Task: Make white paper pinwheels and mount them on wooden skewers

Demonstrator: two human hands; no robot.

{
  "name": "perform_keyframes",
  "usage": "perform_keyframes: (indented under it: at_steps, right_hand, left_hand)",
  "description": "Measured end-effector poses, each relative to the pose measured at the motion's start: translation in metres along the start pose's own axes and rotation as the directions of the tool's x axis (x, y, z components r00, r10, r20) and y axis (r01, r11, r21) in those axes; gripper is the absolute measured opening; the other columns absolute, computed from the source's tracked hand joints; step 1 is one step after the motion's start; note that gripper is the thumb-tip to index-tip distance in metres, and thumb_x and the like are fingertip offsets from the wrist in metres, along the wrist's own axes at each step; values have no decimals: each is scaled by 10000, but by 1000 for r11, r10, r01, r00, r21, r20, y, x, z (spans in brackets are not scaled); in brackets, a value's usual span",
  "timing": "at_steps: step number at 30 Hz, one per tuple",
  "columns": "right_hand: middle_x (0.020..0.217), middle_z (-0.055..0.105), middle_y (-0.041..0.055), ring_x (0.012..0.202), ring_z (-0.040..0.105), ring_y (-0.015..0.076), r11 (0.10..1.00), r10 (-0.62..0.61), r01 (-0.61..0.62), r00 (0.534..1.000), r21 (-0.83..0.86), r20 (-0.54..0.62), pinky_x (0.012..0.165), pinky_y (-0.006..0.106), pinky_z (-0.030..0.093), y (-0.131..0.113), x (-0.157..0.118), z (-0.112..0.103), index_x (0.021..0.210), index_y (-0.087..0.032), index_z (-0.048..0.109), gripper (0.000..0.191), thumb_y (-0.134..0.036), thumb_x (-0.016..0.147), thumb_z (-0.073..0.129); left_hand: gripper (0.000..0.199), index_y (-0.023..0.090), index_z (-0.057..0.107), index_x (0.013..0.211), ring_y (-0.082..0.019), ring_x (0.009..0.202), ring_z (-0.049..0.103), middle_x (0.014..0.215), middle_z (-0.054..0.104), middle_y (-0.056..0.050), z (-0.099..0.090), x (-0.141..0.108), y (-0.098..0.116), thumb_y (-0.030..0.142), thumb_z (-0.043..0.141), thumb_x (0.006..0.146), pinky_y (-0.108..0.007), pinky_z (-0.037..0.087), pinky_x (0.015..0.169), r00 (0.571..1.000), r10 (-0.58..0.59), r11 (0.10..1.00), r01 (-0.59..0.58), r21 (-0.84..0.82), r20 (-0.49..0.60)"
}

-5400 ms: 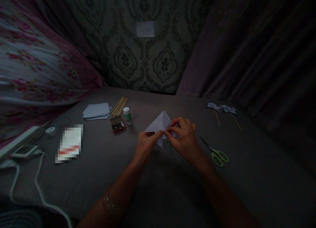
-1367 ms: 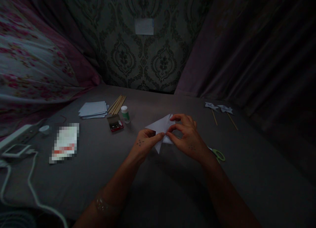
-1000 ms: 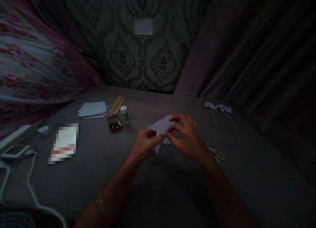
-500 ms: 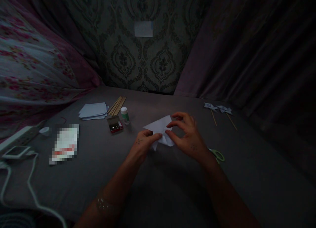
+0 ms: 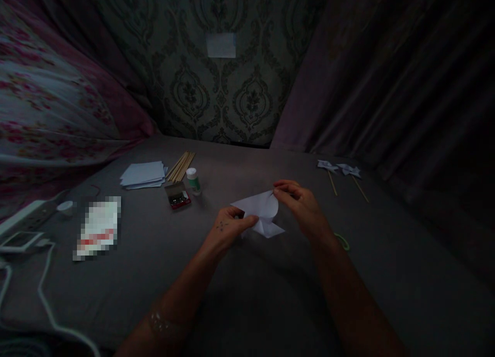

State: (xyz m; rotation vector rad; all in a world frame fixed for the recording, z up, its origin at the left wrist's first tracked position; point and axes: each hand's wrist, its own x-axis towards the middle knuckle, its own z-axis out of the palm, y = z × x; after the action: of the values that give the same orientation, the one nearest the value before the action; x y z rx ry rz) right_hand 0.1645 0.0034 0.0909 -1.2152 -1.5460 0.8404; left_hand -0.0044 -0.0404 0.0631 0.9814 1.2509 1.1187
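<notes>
A white sheet of paper (image 5: 260,205), partly cut into flaps and bent, is held between my two hands above the grey cloth. My left hand (image 5: 232,224) pinches it near its middle, thumb on top and fingers underneath. At its upper right corner, my right hand (image 5: 299,202) grips the tip between thumb and fingers, and that flap curves up. A pointed flap sticks out at the lower right. Green-handled scissors (image 5: 342,242) lie by my right forearm, mostly hidden behind it.
Left of my hands are a glue bottle (image 5: 194,182), an open small box of pins (image 5: 178,196), wooden sticks (image 5: 181,166) and a paper stack (image 5: 143,174). Two paper pinwheels on sticks (image 5: 348,170) lie at right. A power strip (image 5: 34,218) and white cable (image 5: 48,300) occupy the far left.
My right hand has closed on the paper's upper right corner and bends it into a curve. My left hand keeps its pinch. The lower right flap now points outward.
</notes>
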Motion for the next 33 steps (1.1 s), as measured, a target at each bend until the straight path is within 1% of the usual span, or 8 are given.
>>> perform_keyframes:
  at_steps: [4,8,13,16,19,29,31,33]
  right_hand:
    - [1029,648,95,967,598,245,998,-50,49,998,-48,-24,818,425,448,5,1,2,656,-193,629,141,-329,685,649]
    - [980,633,80,963,597,230,980,-158,153,987,-128,-30,882,441,435,7,1,3,644,-199,607,74,-254,690,623]
    - [1030,590,66,1031,562,233,903,-350,343,937,-259,19,937,452,419,-2,-4,2,708,-226,656,55,-265,746,647]
    - [1072,580,59,1059,536,253,840,-420,408,906,-358,47,931,475,405,-10,-9,1,731,-247,675,41,-266,765,661]
    - [1100,575,57,1056,528,264,771,-465,437,883,-463,59,928,490,374,-15,-14,1,741,-248,674,35,-260,772,668]
    - [1222,554,52,1143,443,315,517,-568,532,800,-671,196,959,540,259,-19,-21,6,791,-264,680,119,-190,804,589]
    - [1208,562,52,1139,450,314,512,-568,535,798,-672,203,958,537,268,-18,-21,9,781,-261,673,110,-184,793,595]
    - [1163,573,64,1105,479,301,559,-555,516,815,-649,170,951,522,297,-16,-20,10,767,-244,660,84,-181,771,604]
  left_hand:
    - [175,142,701,650,-132,593,572,675,677,-39,0,-2,2,277,740,545,-250,441,585,997,-26,999,28,-28,68]
    - [150,133,697,624,-120,551,553,633,665,-35,1,-3,3,259,729,549,-240,417,542,990,-84,996,88,-31,110]
    - [136,131,689,598,-126,550,558,613,655,-43,0,1,2,249,737,549,-244,413,542,990,-130,991,131,-36,47]
    - [158,128,682,596,-134,556,565,614,652,-47,-2,3,-1,243,762,522,-252,416,553,988,-152,987,152,-50,-6]
    - [194,130,665,580,-130,540,546,598,635,-42,-3,4,-2,270,779,508,-256,399,542,987,-156,988,155,-26,-50]
    - [171,156,604,520,-98,484,457,517,533,22,-2,3,-2,263,737,517,-237,319,478,983,-173,983,176,48,-52]
    - [191,165,575,490,-88,461,413,482,477,38,-2,2,-2,275,726,530,-236,282,453,985,-162,982,167,89,-56]
    - [216,175,536,454,-79,438,372,450,425,52,0,1,0,268,711,541,-233,251,434,987,-152,979,158,131,-60]
